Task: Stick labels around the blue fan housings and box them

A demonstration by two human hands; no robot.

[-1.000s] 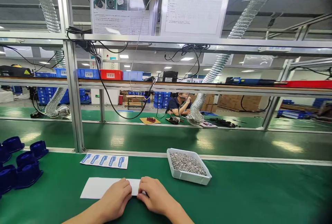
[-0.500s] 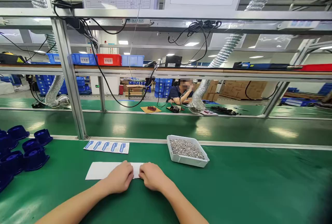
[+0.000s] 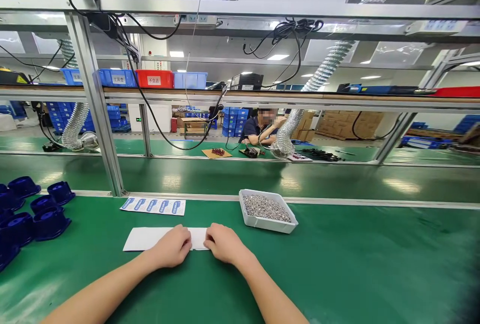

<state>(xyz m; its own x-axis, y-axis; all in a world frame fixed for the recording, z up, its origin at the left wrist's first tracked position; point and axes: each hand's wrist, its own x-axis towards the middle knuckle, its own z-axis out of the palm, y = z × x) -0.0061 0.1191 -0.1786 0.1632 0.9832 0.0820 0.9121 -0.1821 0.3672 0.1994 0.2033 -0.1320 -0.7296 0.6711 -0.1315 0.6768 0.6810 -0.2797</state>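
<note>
A blank white strip of paper lies flat on the green work surface in front of me. My left hand rests on its middle, fingers curled and closed at the paper. Over the strip's right end, my right hand is closed too, its thumb and fingers pinching near the edge. A short stretch of white paper shows between the two hands. The fingertips are partly hidden by the backs of the hands. Just behind the strip lies a sticker sheet with a row of blue labels.
A white tray of small metal parts stands beyond my right hand. Several dark blue plastic cups sit at the left. A metal post rises behind the sheet. Across the bench, a person sits beside an exhaust hose.
The gap between my hands has widened a little, with the right hand shifted slightly right along the paper. The whole view has moved slightly, so things appear higher in the picture.
</note>
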